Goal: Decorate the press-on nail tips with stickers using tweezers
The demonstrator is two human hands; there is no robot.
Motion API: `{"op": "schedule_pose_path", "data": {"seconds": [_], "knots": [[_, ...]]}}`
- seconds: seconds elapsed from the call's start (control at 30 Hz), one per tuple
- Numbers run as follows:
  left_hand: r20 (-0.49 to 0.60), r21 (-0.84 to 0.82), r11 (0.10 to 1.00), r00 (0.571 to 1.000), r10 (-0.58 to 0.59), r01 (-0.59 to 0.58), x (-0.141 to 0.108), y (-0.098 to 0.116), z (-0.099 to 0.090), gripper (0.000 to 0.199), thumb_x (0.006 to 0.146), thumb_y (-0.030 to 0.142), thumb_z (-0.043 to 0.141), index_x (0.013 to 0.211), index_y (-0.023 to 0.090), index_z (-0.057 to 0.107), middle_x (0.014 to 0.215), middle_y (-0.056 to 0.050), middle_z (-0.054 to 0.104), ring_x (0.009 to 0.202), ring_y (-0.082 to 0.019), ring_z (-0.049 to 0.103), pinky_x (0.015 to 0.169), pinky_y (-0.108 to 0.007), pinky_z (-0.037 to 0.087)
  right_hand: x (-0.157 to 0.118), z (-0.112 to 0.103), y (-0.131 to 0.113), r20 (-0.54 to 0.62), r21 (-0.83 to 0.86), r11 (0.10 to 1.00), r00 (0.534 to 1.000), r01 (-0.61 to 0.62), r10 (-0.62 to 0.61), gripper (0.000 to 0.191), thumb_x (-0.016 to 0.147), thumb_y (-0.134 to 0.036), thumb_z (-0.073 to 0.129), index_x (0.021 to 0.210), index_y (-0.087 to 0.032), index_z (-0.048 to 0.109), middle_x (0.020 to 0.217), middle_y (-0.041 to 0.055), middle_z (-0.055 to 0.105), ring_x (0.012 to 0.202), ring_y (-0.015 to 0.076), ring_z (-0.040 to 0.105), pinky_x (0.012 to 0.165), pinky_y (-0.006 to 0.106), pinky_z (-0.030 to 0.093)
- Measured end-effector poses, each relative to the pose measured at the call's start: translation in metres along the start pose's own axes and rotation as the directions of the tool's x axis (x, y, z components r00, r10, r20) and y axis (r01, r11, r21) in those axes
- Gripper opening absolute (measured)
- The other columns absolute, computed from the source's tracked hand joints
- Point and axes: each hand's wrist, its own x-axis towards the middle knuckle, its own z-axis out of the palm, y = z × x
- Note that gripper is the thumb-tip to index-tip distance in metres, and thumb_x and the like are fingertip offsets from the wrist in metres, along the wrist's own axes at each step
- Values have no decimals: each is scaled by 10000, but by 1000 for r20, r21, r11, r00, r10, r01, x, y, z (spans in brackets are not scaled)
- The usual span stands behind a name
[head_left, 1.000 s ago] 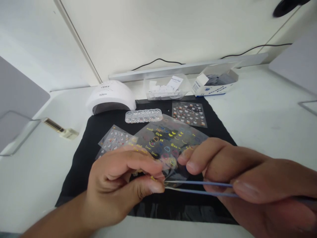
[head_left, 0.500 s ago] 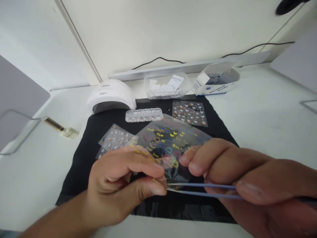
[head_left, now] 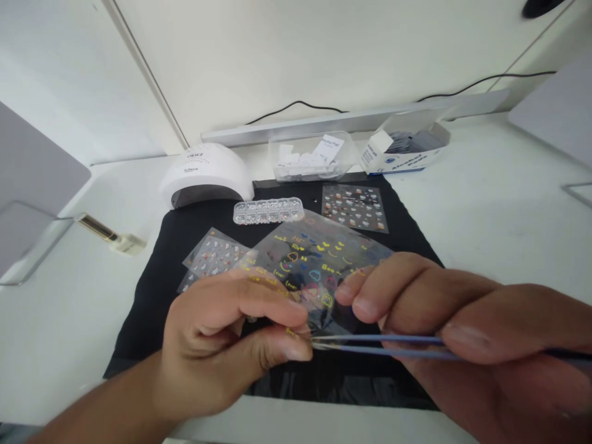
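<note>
Both grips are closed on something in my feed: the left grip (head_left: 217, 345) pinches a big clear sticker sheet (head_left: 300, 246) between thumb and finger, and the right grip (head_left: 453, 314) has the blue tweezers (head_left: 402, 338). White worktop (head_left: 499, 197) under everything, with a black mat (head_left: 152, 296) spread across the middle. That big sheet sits above the mat, yellow doodles and "Boo" showing. White dome lamp (head_left: 208, 166) at the mat's far left corner, an opened "Alcohol Pads" box (head_left: 402, 161) by the far right one, and a clear tub (head_left: 276, 161) of white packets between them. One small printed sheet (head_left: 355, 206) lies far right on the mat, overlapping small sheets (head_left: 215, 256) on the left. Clear compartment case (head_left: 268, 211) just beyond the big sheet, gold-capped bottle (head_left: 127, 242) off the mat to the left. Tweezer tips are right by the left thumb; I can't tell if they're touching the sheet.
</note>
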Motion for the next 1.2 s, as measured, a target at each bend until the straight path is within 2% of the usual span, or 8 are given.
{"op": "schedule_pose_path", "data": {"seconds": [0.37,0.67,0.77,0.83,0.93,1.03,1.17,1.2], "knots": [[-15,24,1000,1000,14,-14,0,0,0,222,864,120,796,1067,209,796,777,-24,805,713,-114,744,736,-178,620,3,4,-3,-77,15,1000,997,-25,26,165,946,-333,690,912,-286,845,565,14,689,611,216,677,695,461,643],[-48,44,999,999,-21,23,0,1,3,207,851,175,821,1045,245,806,766,-14,807,694,-128,743,720,-209,630,9,8,-2,-122,105,989,986,-103,116,152,925,-348,726,842,-293,841,579,8,714,612,182,683,693,384,648],[-46,61,998,999,-27,30,1,1,3,204,856,182,817,1047,254,802,773,-12,810,696,-139,749,722,-234,637,12,5,-1,-92,161,982,989,-103,119,187,942,-353,699,849,-276,842,567,20,690,597,196,672,559,356,620],[-46,61,998,999,-18,21,1,1,4,191,853,184,821,1034,242,803,773,-12,808,685,-132,746,712,-220,632,13,1,-1,-19,182,974,990,-137,143,167,936,-327,702,873,-264,843,586,34,695,617,209,680,496,337,589],[-46,46,999,999,-6,8,1,-2,4,202,843,162,828,1034,220,803,770,-10,806,684,-114,744,722,-188,619,14,-6,0,66,185,966,983,-179,170,121,916,-285,721,922,-256,838,650,45,716,673,217,692,539,347,600],[-43,33,999,999,-15,16,-1,-3,4,242,847,137,820,1069,232,797,780,-2,806,712,-117,750,752,-198,617,12,-7,2,72,197,961,981,-192,181,137,931,-286,697,937,-255,831,680,49,716,710,216,689,568,347,602],[-48,64,998,999,-13,17,-2,-3,3,240,837,142,828,1053,242,798,815,-5,807,710,-124,745,725,-215,615,11,-4,4,7,220,964,989,-148,150,150,945,-266,680,934,-235,826,657,45,693,686,202,677,542,317,575],[-51,74,997,999,-12,16,-2,-3,3,237,836,146,829,1050,243,798,822,-7,807,707,-126,744,716,-217,615,11,-4,5,36,221,961,987,-163,159,143,938,-266,686,936,-235,827,671,49,701,696,208,680,553,328,582]]}}
